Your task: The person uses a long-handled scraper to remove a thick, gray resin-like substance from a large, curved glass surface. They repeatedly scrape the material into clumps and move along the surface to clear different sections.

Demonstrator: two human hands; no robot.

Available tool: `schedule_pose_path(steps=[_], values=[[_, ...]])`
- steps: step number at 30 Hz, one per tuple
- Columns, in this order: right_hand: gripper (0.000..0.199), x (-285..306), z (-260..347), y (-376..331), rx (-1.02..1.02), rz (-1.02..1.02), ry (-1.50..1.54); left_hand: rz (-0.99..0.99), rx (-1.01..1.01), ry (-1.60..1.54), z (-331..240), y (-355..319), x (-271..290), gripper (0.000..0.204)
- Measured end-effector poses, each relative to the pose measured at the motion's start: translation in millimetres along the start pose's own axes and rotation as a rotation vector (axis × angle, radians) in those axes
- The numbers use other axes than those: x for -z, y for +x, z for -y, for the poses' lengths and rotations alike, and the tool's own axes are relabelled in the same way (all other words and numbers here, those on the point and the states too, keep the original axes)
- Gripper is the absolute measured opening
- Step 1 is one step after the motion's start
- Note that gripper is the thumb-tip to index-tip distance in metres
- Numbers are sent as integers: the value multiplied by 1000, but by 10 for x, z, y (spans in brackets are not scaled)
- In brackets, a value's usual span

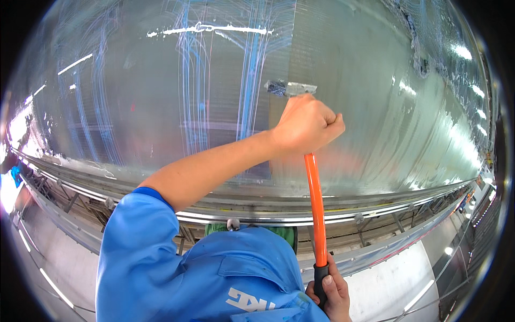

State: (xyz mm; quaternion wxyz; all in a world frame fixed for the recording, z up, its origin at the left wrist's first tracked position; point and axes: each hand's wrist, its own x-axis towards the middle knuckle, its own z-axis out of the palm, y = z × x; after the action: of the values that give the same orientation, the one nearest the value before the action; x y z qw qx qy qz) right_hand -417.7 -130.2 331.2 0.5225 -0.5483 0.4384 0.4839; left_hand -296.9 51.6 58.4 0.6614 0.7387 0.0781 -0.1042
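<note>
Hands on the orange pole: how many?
2. The left hand is closed around the orange pole near its far end; the right hand holds the black grip at the near end. I can see no others on it.

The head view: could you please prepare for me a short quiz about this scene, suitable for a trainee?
1. Which colour is the long shaft?
A) green
B) orange
C) white

2. True or false: the right hand holds the black grip at the lower end of the shaft.

3. Fill in the missing word: the hand closer to the silvery strip is the ____ one.

Key:
1. B, orange.
2. True; its fingers are around the grip.
3. Left; the left hand is closed in a fist at the upper part of the shaft.
</note>
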Motion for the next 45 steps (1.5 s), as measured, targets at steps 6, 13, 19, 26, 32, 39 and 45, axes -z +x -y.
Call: schedule_pose_path(steps=[6, 13, 19, 26, 32, 39, 45], values=[[68, -311, 704, 381, -40, 172, 97, -3, -15, 107, 17, 810, 538, 54], [57, -689, 1369, 636, 166, 336, 114, -42, -123, 268, -202, 1968, 1054, 44], [55, -67, 561, 940, 214, 453, 203, -146, -162, 325, 96, 1463, 506, 48], [60, 819, -1202, 513, 176, 440, 326, -21, -137, 307, 238, -265, -568, 51], [59, 1159, -1689, 140, 106, 306, 150, -9, -58, 259, 293, -1139, -964, 52], [59, 479, -599, 105, 26, 301, 144, -76, 38, 64, 37, -280, -264, 54], [67, -336, 721, 17, 10, 168, 69, -106, 59, -47, -89, 617, 384, 53]])
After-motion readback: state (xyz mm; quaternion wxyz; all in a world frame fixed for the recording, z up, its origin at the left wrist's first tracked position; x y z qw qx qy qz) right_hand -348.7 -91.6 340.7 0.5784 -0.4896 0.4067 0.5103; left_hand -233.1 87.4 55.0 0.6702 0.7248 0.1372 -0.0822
